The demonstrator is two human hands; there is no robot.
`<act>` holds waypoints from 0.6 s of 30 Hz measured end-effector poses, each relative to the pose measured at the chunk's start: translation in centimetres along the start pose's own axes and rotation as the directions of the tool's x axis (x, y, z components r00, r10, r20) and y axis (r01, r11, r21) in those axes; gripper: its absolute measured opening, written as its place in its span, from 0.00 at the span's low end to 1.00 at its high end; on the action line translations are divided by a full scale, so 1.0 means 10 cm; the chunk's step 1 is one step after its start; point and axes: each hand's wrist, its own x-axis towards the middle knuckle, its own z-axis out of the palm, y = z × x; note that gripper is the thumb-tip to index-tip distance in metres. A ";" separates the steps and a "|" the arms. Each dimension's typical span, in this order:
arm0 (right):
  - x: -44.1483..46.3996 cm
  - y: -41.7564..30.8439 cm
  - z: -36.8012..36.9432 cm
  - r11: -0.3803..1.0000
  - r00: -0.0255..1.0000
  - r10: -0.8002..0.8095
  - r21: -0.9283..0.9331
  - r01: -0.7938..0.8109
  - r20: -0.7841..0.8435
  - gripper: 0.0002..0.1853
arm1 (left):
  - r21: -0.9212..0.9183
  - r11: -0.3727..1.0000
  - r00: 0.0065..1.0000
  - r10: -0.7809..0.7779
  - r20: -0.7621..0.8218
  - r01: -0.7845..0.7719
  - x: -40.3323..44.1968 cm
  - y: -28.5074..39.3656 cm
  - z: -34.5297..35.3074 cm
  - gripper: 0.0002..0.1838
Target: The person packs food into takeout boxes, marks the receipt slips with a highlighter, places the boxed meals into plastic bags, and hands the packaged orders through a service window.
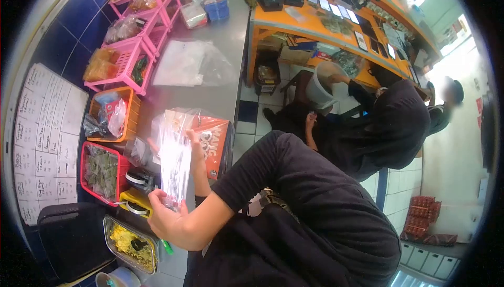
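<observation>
A bright, glossy sheet or packet of clear plastic (175,163) is held up between both hands; glare hides its details. My right hand (169,216) grips its lower end with bent fingers, and its forearm crosses in front of the other wrist. Higher up, my left hand (198,158) is closed on the packet's right edge, its fingers partly hidden behind the plastic. Just behind the hands stands an orange printed carton (216,142) with a plastic bag over its top. Rolls of tape (139,178) lie left of the packet.
Along the wall are a pink rack (128,59), an orange basket (131,111), a red basket (121,174) of small packets and a tray (153,266) of yellow food. Clear bags (189,64) lie on the steel table (226,40). A seated co-worker (367,124) is at right.
</observation>
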 end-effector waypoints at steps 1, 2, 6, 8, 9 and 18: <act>0.00 0.04 -0.05 1.000 1.000 0.007 0.001 -0.007 0.004 0.17 | 0.006 1.000 1.000 -0.001 -0.006 0.001 0.01 0.00 0.02 0.54; 0.01 0.09 -0.10 0.994 0.999 -0.045 0.101 0.044 0.015 0.17 | 0.000 1.000 1.000 -0.003 -0.017 0.003 0.01 0.02 0.04 0.52; 0.14 0.07 -0.08 0.962 0.990 -0.138 0.235 0.139 -0.022 0.20 | -0.007 1.000 0.999 -0.006 -0.032 0.006 0.03 0.09 0.15 0.46; 0.13 0.00 0.05 0.961 0.988 -0.139 0.232 0.152 -0.069 0.19 | -0.011 1.000 0.999 -0.010 -0.039 0.009 0.03 0.14 0.19 0.42; 0.12 -0.03 0.11 0.960 0.983 -0.143 0.224 0.166 -0.115 0.17 | -0.017 1.000 0.999 -0.012 -0.039 0.011 0.03 0.17 0.22 0.41; -0.51 0.03 0.58 0.785 0.794 0.399 0.618 -0.037 -0.459 0.12 | 0.041 0.999 0.999 0.002 -0.032 0.000 0.15 0.03 0.17 0.20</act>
